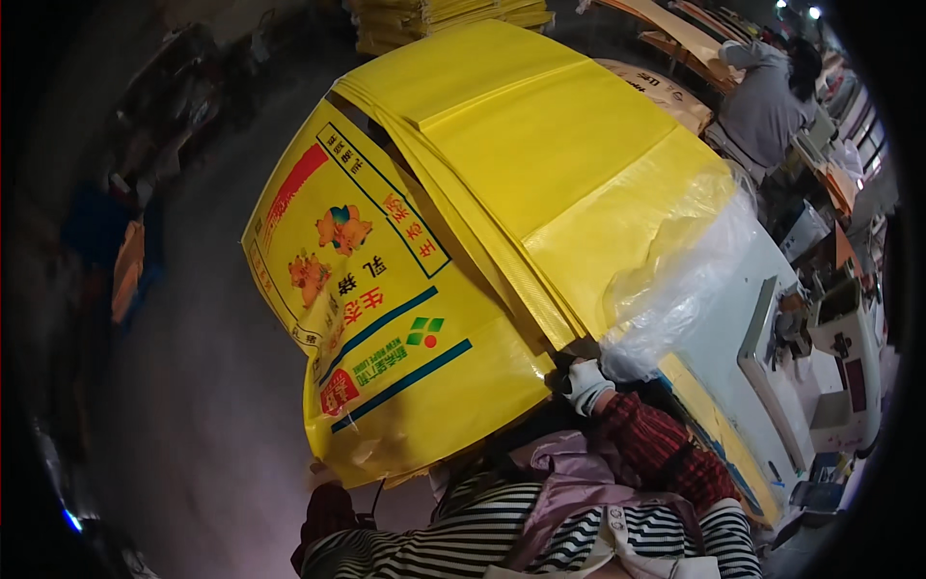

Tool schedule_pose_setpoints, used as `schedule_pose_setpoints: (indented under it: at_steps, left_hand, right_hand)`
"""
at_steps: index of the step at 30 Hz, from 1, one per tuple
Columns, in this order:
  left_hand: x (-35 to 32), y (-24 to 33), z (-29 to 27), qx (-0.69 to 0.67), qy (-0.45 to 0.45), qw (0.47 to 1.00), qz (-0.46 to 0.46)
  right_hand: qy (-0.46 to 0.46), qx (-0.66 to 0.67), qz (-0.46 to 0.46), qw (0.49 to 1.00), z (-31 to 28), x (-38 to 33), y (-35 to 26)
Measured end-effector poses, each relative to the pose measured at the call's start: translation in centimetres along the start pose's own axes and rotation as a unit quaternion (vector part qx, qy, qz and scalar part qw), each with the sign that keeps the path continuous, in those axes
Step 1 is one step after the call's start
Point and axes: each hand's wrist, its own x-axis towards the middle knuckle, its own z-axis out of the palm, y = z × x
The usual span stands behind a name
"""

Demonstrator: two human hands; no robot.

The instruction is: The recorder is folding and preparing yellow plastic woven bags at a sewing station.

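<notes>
A printed yellow sack [386,318] hangs out on the left, with pictures and coloured bands on its face. Beside it, a pile of plain-faced yellow sacks [569,164] rests on the table. My right hand [586,388], in a white glove with dark fingertips, is closed at the near corner where the printed sack meets the pile. At the printed sack's lower left corner is my left hand [322,474]; it holds the edge there, its fingers mostly hidden behind the sack.
Clear plastic film [666,280] lies against the pile's right side. The grey-blue table [728,318] carries a pale sewing machine [849,367] at right. More yellow sacks [444,19] are stacked at the far side. Another person [767,101] works at the upper right.
</notes>
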Motion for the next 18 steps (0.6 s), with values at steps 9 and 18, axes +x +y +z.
schedule_pose_setpoints:
  at_steps: [9, 18]
  left_hand:
    - [-2.6, 0.2, 3.7, -0.077, -0.106, 0.991, 0.010]
    - [-2.2, -0.6, 5.1, -0.119, -0.122, 0.983, 0.066]
  right_hand:
    - [0.027, -0.077, -0.039, 0.996, 4.3, -1.4, 5.1]
    - [-0.032, 0.411, 0.200, 0.889, 8.7, -1.0, 7.4]
